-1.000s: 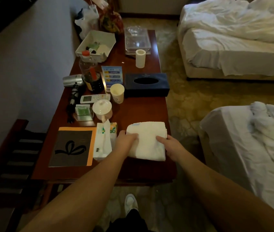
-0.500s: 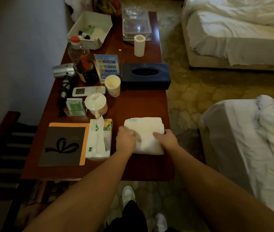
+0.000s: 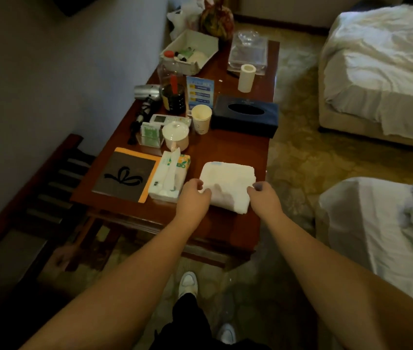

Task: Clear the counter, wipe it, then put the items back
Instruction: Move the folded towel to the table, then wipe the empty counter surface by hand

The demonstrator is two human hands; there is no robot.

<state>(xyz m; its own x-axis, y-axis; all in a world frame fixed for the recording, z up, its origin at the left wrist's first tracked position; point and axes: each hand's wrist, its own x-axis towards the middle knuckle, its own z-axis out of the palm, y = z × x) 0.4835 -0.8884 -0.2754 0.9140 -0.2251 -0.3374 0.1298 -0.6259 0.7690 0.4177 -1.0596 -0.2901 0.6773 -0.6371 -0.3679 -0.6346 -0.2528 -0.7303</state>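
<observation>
A folded white towel point(image 3: 228, 180) lies near the front right of the dark wooden counter point(image 3: 225, 152). My left hand point(image 3: 192, 195) curls its fingers round the towel's near left corner, thumb on top. At the near right edge my right hand point(image 3: 263, 198) grips the towel with curled fingers. Left of the towel are a soft tissue pack point(image 3: 170, 178) and a dark folder with an orange border point(image 3: 124, 175). Behind them stand a lidded white cup point(image 3: 175, 135), a paper cup point(image 3: 201, 118), a remote point(image 3: 170, 120) and a navy tissue box point(image 3: 245, 114).
Further back on the counter are a hair dryer point(image 3: 147, 92), a bottle point(image 3: 171, 69), a white tray point(image 3: 190, 50), a clear tray point(image 3: 248, 53) and a paper roll point(image 3: 247, 78). A wooden chair point(image 3: 36, 193) stands at the left. Two beds point(image 3: 382, 72) point(image 3: 377, 236) are at the right.
Both hands have slid back from the top of the towel to its near corners, and their fingers have curled. The towel stays in place on the counter.
</observation>
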